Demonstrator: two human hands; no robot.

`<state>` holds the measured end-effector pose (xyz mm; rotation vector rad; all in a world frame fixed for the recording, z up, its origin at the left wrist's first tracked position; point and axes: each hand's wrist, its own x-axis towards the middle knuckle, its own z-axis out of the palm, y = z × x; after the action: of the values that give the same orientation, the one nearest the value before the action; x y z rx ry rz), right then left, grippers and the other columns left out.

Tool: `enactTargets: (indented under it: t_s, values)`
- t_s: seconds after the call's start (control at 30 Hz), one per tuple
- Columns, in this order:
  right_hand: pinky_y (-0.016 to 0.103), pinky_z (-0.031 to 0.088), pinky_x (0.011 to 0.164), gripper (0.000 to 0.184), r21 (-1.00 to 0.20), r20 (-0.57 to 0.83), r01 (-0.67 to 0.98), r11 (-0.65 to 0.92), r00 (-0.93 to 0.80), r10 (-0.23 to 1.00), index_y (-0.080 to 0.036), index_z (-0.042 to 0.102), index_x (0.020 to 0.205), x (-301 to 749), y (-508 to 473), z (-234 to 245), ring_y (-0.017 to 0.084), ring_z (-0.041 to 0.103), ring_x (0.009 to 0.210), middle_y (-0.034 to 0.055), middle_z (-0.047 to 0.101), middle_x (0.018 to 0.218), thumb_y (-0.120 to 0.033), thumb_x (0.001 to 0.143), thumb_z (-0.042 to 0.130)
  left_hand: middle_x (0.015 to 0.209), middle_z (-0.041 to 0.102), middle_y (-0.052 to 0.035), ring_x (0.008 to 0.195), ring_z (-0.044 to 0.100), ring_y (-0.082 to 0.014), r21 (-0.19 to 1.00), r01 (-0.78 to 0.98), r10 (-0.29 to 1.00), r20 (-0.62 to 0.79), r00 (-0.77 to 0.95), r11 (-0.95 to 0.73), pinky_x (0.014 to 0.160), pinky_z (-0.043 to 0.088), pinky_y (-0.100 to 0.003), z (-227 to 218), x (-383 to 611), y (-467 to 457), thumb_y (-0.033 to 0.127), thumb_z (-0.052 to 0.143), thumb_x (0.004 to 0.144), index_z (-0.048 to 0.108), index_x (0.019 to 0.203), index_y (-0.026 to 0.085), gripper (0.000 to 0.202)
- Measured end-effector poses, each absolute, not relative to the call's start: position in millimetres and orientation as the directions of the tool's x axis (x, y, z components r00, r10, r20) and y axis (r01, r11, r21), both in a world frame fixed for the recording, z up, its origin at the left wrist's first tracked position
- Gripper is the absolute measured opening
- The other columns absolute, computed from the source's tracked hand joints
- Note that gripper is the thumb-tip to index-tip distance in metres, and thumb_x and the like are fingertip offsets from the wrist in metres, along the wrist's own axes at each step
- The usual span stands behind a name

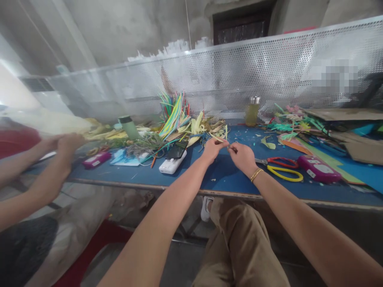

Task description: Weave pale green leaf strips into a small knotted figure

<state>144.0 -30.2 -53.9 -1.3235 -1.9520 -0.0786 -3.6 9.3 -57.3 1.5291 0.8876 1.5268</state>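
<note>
My left hand [213, 150] is closed in a pinch on a thin pale yellow-green strip [220, 139], which sticks out past the fingertips over the table. Close beside it, my right hand [243, 158] is also closed, with thumb and fingers pressed together near the strip's end. What lies inside the right fingers is too small to make out. Scissors [283, 167] with one red and one yellow handle lie just right of my right wrist. Behind my left hand are pale dried husk-like leaves [197, 127].
A blue table [220, 179] bears a bundle of coloured stems [175, 115], a white power bank [172, 162] with a phone, a purple device [318, 168], a green bottle [128, 126] and a bottle of yellowish liquid [253, 111]. Perforated metal stands behind. A co-worker's hands [67, 143] are at left.
</note>
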Motion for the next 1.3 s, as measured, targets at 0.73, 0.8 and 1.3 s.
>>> enactTargets:
  t_s: [0.73, 0.8, 1.3]
  values:
    - [0.031, 0.035, 0.075, 0.02, -0.242, 0.661, 0.832, 0.5, -0.236, 0.713, -0.019, 0.068, 0.088, 146.9, -27.3, -53.7, 0.022, 0.059, 0.083, 0.0081, 0.072, 0.087, -0.025, 0.091, 0.049, 0.067, 0.067, -0.0008, 0.057, 0.053, -0.0118, 0.952, -0.103, 0.957, 0.287, -0.037, -0.289, 0.063, 0.043, -0.028, -61.5, -8.7, 11.9, 0.028, 0.08, 0.061, 0.07, 0.073, 0.017, 0.02]
    - [0.032, 0.035, 0.077, 0.019, -0.261, 0.657, 0.836, 0.483, -0.212, 0.723, -0.019, 0.068, 0.092, 148.8, -28.4, -52.6, 0.023, 0.059, 0.086, 0.0082, 0.072, 0.09, -0.024, 0.09, 0.05, 0.068, 0.066, 0.0004, 0.052, 0.048, -0.0095, 0.954, -0.11, 0.96, 0.279, -0.019, -0.279, 0.057, 0.04, -0.026, -62.0, -12.5, 13.9, 0.027, 0.08, 0.059, 0.071, 0.08, 0.018, 0.024]
    - [0.029, 0.038, 0.074, 0.021, -0.294, 0.68, 0.818, 0.495, -0.186, 0.71, -0.019, 0.064, 0.105, 151.5, -32.4, -51.2, 0.021, 0.06, 0.088, 0.0085, 0.068, 0.096, -0.024, 0.095, 0.046, 0.073, 0.07, -0.0032, 0.07, 0.061, -0.0177, 0.856, 0.187, 0.871, 0.491, -0.004, -0.482, 0.071, 0.046, -0.03, -51.9, -15.2, 7.0, 0.035, 0.077, 0.064, 0.071, 0.074, 0.017, 0.021]
